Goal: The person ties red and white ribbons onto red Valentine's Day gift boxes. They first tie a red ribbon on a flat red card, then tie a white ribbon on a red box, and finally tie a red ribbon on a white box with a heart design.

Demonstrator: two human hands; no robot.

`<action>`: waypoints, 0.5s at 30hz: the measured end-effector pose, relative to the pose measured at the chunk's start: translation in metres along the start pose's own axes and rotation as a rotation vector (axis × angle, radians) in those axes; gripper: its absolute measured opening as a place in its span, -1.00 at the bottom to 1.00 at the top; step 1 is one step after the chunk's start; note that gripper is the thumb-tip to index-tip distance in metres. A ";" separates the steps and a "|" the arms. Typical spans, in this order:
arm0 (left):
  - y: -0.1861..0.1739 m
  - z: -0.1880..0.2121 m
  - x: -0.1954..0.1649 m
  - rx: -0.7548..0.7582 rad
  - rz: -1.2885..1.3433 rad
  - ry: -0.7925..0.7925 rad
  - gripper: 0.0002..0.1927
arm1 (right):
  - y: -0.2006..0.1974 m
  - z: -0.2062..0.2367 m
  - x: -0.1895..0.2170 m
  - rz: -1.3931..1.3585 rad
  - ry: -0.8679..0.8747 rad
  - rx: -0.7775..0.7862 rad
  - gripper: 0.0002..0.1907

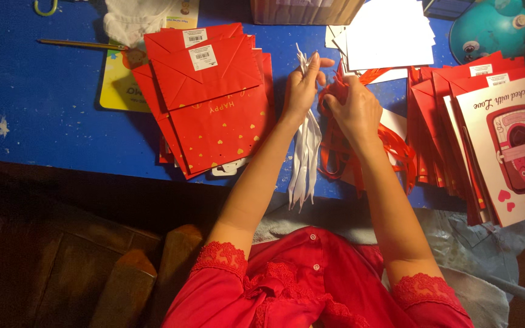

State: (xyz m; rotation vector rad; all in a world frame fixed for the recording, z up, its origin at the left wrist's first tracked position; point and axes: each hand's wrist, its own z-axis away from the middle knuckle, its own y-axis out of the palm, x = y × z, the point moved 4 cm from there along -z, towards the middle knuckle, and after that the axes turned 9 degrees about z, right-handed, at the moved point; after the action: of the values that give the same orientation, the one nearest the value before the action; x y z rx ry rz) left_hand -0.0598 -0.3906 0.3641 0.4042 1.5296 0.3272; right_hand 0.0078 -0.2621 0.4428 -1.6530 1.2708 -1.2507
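While fingers (308,65) pinch, white ribbons (306,155) dangle, seemingly flat.

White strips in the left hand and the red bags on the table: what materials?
White ribbons in the left hand: likely satin fabric; they hang limp with a soft sheen. Red gift bags: glossy paper, judging by crisp folds, flat stacking and gold foil-like hearts.

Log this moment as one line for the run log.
left hand: holds white ribbons | right hand: grips red ribbons | red paper bags: stacked left on blue table
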 end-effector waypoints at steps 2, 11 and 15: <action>0.000 0.000 0.001 0.002 0.008 -0.018 -0.43 | 0.001 0.003 -0.001 0.022 -0.020 0.005 -0.70; 0.002 0.005 -0.002 -0.013 0.048 -0.053 -0.43 | 0.005 0.012 -0.008 -0.180 -0.022 0.130 -0.75; -0.003 0.005 -0.006 -0.037 0.117 -0.070 -0.45 | 0.007 0.014 -0.013 -0.812 0.023 0.296 -0.78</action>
State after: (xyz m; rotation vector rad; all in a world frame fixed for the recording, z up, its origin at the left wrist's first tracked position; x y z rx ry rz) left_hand -0.0551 -0.3958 0.3682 0.4725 1.4324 0.4281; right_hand 0.0185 -0.2524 0.4293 -1.9898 0.3570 -1.8114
